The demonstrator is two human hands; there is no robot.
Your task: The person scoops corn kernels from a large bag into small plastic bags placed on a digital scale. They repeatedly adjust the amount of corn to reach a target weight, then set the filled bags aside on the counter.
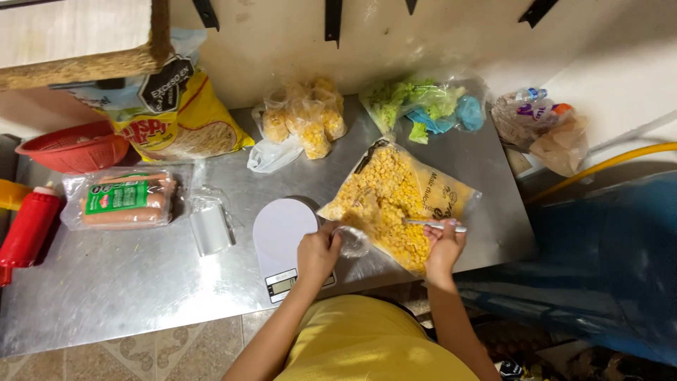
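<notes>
The right hand (443, 247) is gripping a slim metal spoon (431, 224) in the large clear bag of yellow corn kernels (395, 201) while the left hand (317, 254) is pinching open a small, seemingly unfilled clear plastic bag (351, 241) beside the white digital kitchen scale (281, 236), with several filled small bags of corn (305, 116) lying at the far side.

Open corn bag (395, 197) lying flat, spoon (434, 224) resting across its kernels, small clear bag (351, 241) sitting at its mouth
</notes>
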